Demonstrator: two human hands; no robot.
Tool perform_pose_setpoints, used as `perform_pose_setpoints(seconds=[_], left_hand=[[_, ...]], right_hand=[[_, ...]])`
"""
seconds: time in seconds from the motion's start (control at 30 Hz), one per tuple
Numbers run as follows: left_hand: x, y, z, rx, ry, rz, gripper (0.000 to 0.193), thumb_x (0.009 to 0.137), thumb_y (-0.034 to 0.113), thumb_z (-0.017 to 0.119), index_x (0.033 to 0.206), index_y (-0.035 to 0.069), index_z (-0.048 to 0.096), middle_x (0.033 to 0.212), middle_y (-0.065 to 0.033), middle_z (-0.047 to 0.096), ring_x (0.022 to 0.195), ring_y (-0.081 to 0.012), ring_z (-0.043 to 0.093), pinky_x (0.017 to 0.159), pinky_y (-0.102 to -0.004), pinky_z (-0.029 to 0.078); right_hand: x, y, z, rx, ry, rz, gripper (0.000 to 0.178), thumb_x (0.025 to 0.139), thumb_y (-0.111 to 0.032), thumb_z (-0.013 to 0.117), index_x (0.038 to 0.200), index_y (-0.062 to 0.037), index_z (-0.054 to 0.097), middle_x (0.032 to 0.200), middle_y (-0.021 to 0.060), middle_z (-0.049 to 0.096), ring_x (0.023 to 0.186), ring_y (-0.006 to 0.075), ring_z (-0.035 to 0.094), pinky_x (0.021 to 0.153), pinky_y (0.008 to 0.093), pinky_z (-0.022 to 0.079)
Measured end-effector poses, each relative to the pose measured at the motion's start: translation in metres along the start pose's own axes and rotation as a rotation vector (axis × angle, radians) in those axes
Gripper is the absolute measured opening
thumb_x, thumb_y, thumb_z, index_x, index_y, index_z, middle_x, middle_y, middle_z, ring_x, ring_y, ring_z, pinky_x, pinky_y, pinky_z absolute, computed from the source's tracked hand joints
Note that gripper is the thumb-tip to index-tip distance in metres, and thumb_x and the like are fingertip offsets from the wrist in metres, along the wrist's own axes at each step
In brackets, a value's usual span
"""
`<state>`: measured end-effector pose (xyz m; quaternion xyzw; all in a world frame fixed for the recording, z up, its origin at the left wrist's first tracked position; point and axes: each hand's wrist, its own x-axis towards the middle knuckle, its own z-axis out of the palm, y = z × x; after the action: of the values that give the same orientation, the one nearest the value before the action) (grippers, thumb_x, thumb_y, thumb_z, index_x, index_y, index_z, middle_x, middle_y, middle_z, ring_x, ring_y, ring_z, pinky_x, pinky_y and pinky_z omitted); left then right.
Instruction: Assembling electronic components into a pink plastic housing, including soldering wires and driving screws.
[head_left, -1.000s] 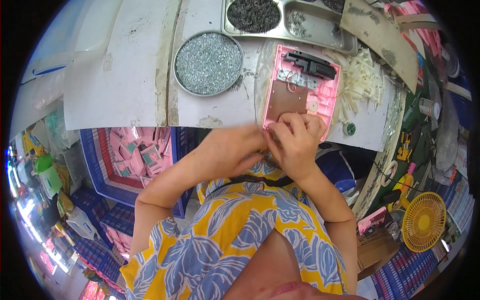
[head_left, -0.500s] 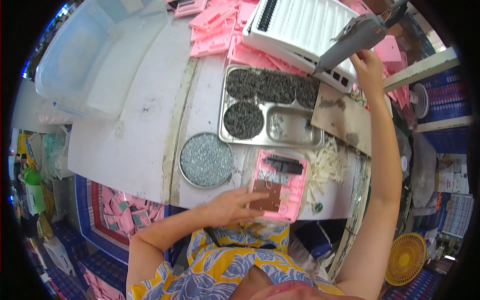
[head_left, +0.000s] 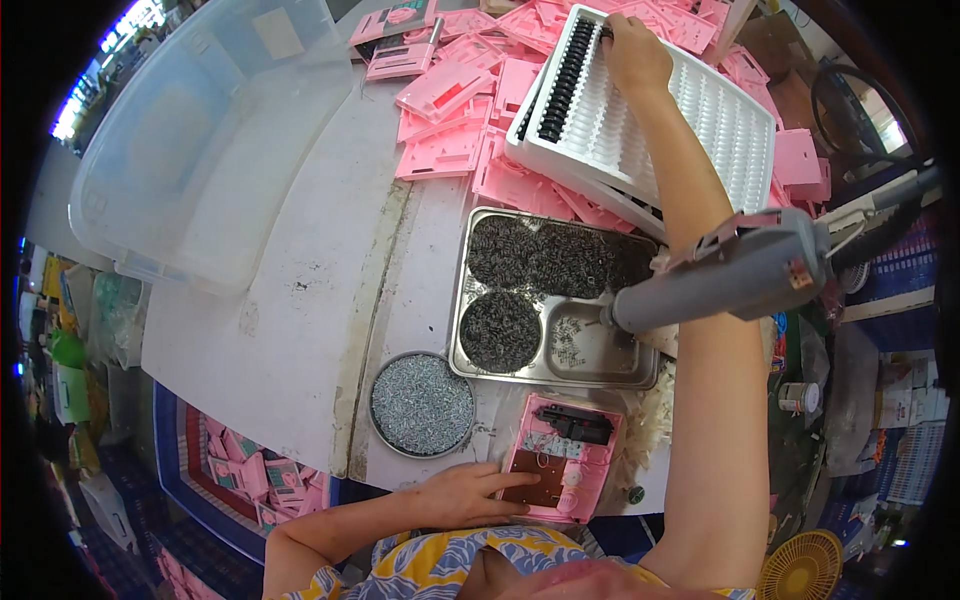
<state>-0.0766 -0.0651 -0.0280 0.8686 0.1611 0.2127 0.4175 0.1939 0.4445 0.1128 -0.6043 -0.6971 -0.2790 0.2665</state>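
Note:
My left hand (head_left: 470, 496) lies at the lower middle with its fingers stretched over the brown board (head_left: 533, 478) in an open pink plastic case (head_left: 594, 468). A black part (head_left: 575, 424) sits across the case's far end, with a thin wire beside the board. At the far end of a white ribbed tray (head_left: 640, 125), my right hand (head_left: 640, 58) pinches at a row of small black parts (head_left: 568, 85). A dark bit shows at its fingertips. A grey electric screwdriver (head_left: 720, 272) hangs in front of my right forearm.
A steel tray (head_left: 462, 300) holds heaps of small black pieces. Near it stands a round dish (head_left: 422, 405) of small silvery pieces. Pink plastic panels (head_left: 450, 135) pile up at the back. A clear bin (head_left: 200, 150) stands far left; a blue crate (head_left: 185, 450) of pink cases sits below.
My right hand has moved from the white tray's right side to the row of black parts at its far end. The view has shifted, with the table lower in it. My left hand stays on the case.

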Motion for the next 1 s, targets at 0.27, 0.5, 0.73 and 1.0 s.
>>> perform_pose_setpoints(seconds=[0.27,0.5,0.73,1.0], left_hand=[[-0.004,0.005,-0.005,0.017,0.002,-0.023,0.03,0.092,0.029,0.072,0.122,0.022,0.072,0.151,-0.0095,0.05,0.09,-0.0267,0.061,0.076,-0.0378,0.053],[-0.007,-0.005,0.007,-0.012,0.059,-0.02,0.038,0.083,0.02,0.079,0.12,0.022,0.074,0.147,-0.012,0.055,0.101,-0.0338,0.065,0.081,-0.0427,0.053],[0.006,0.003,-0.002,0.013,0.058,-0.016,0.036,0.078,0.016,0.08,0.114,0.018,0.076,0.146,-0.0116,0.057,0.097,-0.0313,0.063,0.08,-0.0413,0.053],[0.003,0.008,-0.002,0.02,0.015,-0.062,0.039,0.079,0.015,0.08,0.117,0.018,0.077,0.146,-0.0174,0.057,0.119,-0.0366,0.061,0.096,-0.0437,0.05]], right_hand=[[0.029,0.038,0.027,0.526,-0.111,0.097,0.018,0.09,-0.024,0.073,0.105,-0.013,0.073,0.101,0.0053,0.073,0.088,0.0265,0.069,0.079,0.0374,0.058],[-0.055,0.2,-0.069,1.611,0.438,0.605,0.025,0.094,-0.009,0.071,0.116,0.0033,0.066,0.108,0.0104,0.07,0.097,0.022,0.068,0.083,0.0325,0.055],[-0.414,0.009,-0.361,1.091,-0.164,0.821,0.02,0.088,-0.004,0.075,0.107,-0.0029,0.069,0.094,0.0025,0.066,0.085,0.0105,0.06,0.074,0.0244,0.048],[-0.476,-0.081,-0.365,0.641,-0.512,0.266,0.016,0.08,-0.008,0.078,0.095,-0.0087,0.072,0.089,0.0044,0.07,0.079,0.0253,0.059,0.071,0.0349,0.05]])
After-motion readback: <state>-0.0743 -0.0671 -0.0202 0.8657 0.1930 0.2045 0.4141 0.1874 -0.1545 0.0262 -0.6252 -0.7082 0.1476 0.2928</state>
